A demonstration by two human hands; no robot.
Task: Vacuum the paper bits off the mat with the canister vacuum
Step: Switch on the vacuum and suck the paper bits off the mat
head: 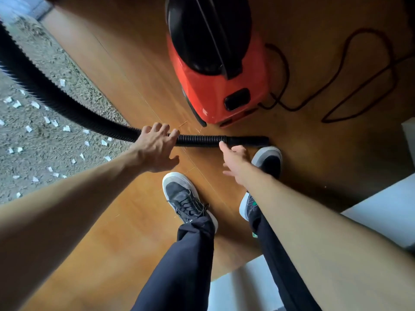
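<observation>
A red and black canister vacuum (pixel 215 63) stands on the wooden floor ahead of me. Its black ribbed hose (pixel 67 104) curves from the upper left across the mat and lies on the floor, ending in a smooth black nozzle (pixel 247 140) by my right shoe. My left hand (pixel 157 151) hovers over the hose with fingers spread, fingertips at the hose. My right hand (pixel 235 161) reaches toward the nozzle joint, fingers apart, holding nothing. Several white paper bits (pixel 54 123) lie scattered on the grey speckled mat (pixel 40 153) at left.
A dark red power cord (pixel 350 77) loops on the floor right of the vacuum. My two dark sneakers (pixel 182 194) stand on the wood floor. White furniture or boxes (pixel 386 212) sit at the right and lower right.
</observation>
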